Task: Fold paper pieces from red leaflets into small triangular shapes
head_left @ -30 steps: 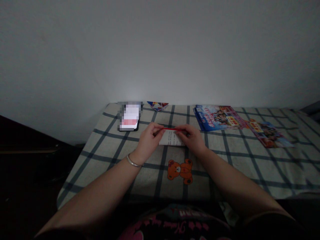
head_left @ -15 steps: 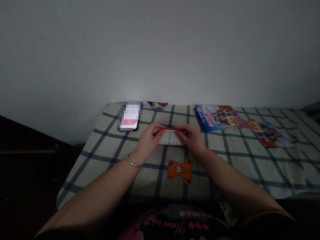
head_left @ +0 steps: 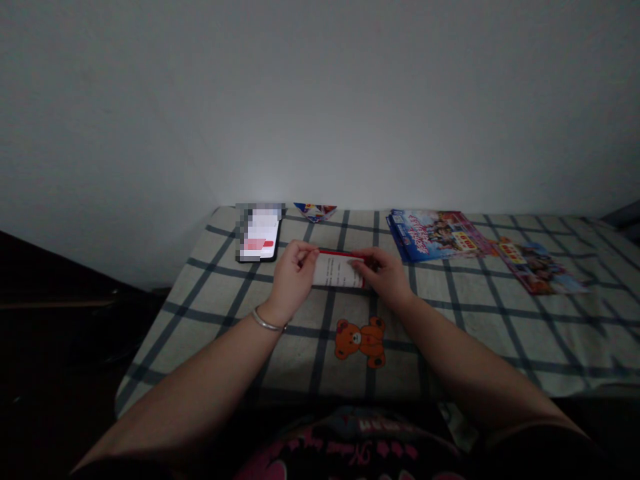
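Between my two hands is a small sheet of printed paper (head_left: 336, 270), white with dark lettering and a red strip along its far and right edges. My left hand (head_left: 295, 270) pinches its left end between thumb and fingers. At the right end, my right hand (head_left: 383, 273) grips the paper the same way, the thumb lying over its printed face. The paper is tilted toward me over the checked tablecloth. Its back side is hidden, and I cannot tell whether its lower edge touches the cloth.
A lit phone (head_left: 260, 233) lies at the back left, partly blurred out. Beside it, a folded paper triangle (head_left: 316, 211) rests by the wall. Stacked colourful flyers (head_left: 435, 235) and one separate flyer (head_left: 543, 265) lie at the right. A bear picture (head_left: 360, 341) marks the checked tablecloth (head_left: 300, 373).
The paper has tipped so that more of its printed face and red edge show. My left hand has shifted slightly left and up. The phone's screen shows a different picture.
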`<state>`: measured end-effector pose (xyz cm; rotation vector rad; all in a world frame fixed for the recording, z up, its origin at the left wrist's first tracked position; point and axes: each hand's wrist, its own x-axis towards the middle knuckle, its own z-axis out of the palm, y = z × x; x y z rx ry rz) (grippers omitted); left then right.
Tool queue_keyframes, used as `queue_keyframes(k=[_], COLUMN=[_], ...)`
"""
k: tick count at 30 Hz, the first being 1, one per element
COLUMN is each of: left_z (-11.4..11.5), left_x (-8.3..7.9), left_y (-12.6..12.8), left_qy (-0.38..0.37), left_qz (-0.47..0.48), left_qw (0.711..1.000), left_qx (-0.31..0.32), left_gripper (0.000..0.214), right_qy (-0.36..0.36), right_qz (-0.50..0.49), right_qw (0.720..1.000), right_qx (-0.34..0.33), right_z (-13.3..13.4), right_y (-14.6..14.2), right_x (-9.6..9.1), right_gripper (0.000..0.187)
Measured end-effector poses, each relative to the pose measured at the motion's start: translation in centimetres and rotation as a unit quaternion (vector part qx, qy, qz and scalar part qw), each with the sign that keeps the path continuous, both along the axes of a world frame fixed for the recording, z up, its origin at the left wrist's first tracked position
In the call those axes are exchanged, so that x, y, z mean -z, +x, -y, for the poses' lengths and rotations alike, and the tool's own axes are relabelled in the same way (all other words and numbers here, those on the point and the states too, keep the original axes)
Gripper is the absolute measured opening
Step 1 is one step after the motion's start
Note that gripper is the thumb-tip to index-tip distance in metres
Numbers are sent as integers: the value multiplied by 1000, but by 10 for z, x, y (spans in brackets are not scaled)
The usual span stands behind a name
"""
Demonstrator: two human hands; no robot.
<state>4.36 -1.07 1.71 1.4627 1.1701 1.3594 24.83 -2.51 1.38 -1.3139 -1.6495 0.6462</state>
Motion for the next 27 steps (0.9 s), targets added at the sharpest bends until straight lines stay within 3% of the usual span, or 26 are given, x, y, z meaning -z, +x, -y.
queue_keyframes(k=[5, 9, 15, 27], left_z=[-5, -14, -25, -24], left_x=[3, 7, 7, 3], left_y=[-2, -9, -19, -13], left_qy=[-23, -20, 57, 121], left_qz=[-30, -127, -335, -454], left_qw=[999, 992, 940, 882], left_qx=[-2, 19, -10, 16], left_gripper=[10, 14, 9, 7], right_qy=[-24, -51, -64, -15], right_qz=[-20, 29, 157, 279], right_qw=[999, 997, 985, 960], right_qx=[23, 47, 35, 8], right_z=[-7, -14, -19, -23], right_y=[4, 9, 12, 13], right_x=[6, 8, 3, 1], right_gripper=[18, 15, 14, 11])
